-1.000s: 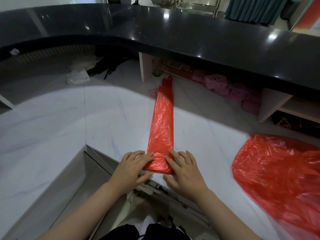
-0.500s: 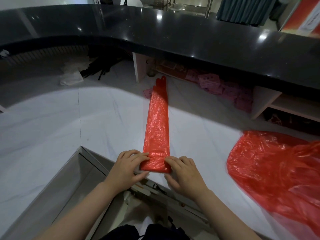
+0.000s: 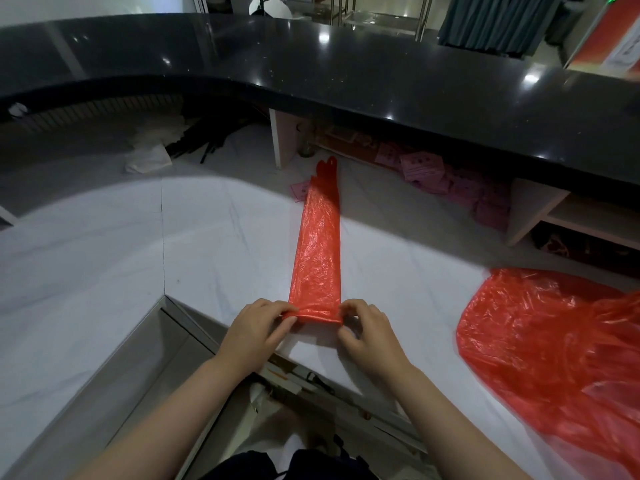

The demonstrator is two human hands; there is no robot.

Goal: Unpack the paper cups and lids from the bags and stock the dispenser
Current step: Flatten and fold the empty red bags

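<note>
A red plastic bag [image 3: 318,251], folded into a long narrow strip, lies flat on the white marble counter [image 3: 221,258] and points away from me. Its near end is rolled into a small tube. My left hand [image 3: 259,330] pinches the left end of that roll. My right hand [image 3: 367,331] pinches the right end with curled fingers. A second red bag [image 3: 554,344] lies loose and crumpled at the right. No cups, lids or dispenser are in view.
A raised black counter [image 3: 381,84] curves along the back. Under it are shelves with pink packets [image 3: 450,181], white cloths [image 3: 149,161] and black rods. A steel-edged recess [image 3: 131,368] drops away at the near left.
The hands went from lying flat on the bag's near end to pinching it at both sides. The near end is now rolled up and the flat strip is a little shorter.
</note>
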